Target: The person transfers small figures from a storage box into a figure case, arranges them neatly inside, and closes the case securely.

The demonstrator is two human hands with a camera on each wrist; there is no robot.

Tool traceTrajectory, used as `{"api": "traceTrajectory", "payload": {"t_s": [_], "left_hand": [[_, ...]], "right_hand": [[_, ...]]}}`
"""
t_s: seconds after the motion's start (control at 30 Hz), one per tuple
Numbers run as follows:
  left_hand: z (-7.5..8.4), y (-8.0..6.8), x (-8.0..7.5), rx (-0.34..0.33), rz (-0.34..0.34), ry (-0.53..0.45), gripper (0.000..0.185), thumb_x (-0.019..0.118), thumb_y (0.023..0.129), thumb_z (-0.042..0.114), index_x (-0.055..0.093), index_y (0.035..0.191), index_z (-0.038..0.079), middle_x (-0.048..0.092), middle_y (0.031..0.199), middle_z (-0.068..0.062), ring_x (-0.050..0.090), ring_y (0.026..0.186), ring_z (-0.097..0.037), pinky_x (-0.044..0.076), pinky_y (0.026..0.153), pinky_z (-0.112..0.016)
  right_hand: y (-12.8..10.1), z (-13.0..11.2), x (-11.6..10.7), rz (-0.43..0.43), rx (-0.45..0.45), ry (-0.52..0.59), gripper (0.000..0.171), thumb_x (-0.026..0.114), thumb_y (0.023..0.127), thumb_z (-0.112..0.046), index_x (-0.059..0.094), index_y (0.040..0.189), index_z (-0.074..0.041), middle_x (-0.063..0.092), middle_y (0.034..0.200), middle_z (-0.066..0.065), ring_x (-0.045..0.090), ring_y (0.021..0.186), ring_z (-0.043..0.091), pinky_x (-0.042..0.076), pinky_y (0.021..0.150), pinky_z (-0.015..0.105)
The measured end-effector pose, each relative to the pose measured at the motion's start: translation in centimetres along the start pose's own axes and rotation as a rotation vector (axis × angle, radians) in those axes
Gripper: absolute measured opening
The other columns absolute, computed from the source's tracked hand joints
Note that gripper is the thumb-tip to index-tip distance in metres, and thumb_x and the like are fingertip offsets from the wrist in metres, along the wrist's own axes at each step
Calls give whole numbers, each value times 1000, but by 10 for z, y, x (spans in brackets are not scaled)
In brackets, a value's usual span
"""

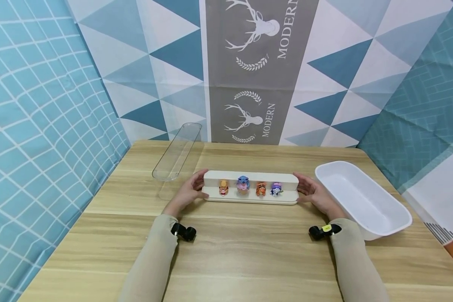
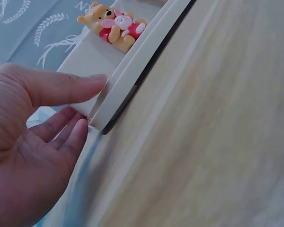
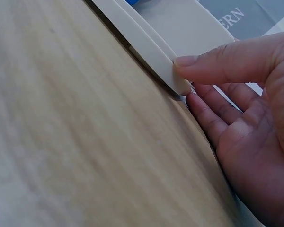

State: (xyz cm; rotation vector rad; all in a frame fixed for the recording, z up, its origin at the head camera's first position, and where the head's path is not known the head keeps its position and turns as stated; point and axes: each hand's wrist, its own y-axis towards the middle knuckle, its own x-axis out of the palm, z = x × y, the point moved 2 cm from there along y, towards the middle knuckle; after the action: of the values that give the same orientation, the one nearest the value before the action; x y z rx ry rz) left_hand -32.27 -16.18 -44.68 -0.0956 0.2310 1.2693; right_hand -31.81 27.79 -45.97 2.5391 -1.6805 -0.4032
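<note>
A cream two-level display stand (image 1: 215, 197) lies lengthwise across the table, held at both ends. Along its lower step sit a yellow bear figurine (image 1: 223, 187), a blue figurine (image 1: 243, 183), an orange striped figurine (image 1: 261, 188) and a purple-and-white figurine (image 1: 276, 188). My left hand (image 1: 187, 193) grips the left end. In the left wrist view, its thumb lies over the stand's rim, and the bear hugs a small pink figure. At the other end my right hand (image 1: 318, 196) grips the stand, thumb on the front edge and fingers around the end. Whether the stand is slightly raised I cannot tell.
A clear long cover (image 1: 170, 174) stands on the table at the back left, beyond my left hand. To the right of my right hand is a white deep tray (image 1: 366, 201). Patterned cloth (image 1: 264, 117) hangs behind the wooden table (image 1: 249, 251).
</note>
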Motion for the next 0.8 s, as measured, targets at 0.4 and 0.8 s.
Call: {"api": "traceTrajectory", "payload": {"t_s": [0.4,0.8], "left_hand": [[15,-4,-6,23,-19,68,95,65,77,-24,23,157,4,28,156,-26,35,139,-45,39,110,-52],[56,-13,-12,240,119,148,87,67,78,-21,31,153,1,39,150,-24,39,136,-43,37,112,-54]], "right_hand": [[0,0,1,14,30,-12,90,65,73,25,25,153,8,50,137,-10,51,120,0,42,102,16],[0,-1,1,37,49,-34,90,66,73,23,27,153,6,50,142,2,52,119,1,42,102,15]]}}
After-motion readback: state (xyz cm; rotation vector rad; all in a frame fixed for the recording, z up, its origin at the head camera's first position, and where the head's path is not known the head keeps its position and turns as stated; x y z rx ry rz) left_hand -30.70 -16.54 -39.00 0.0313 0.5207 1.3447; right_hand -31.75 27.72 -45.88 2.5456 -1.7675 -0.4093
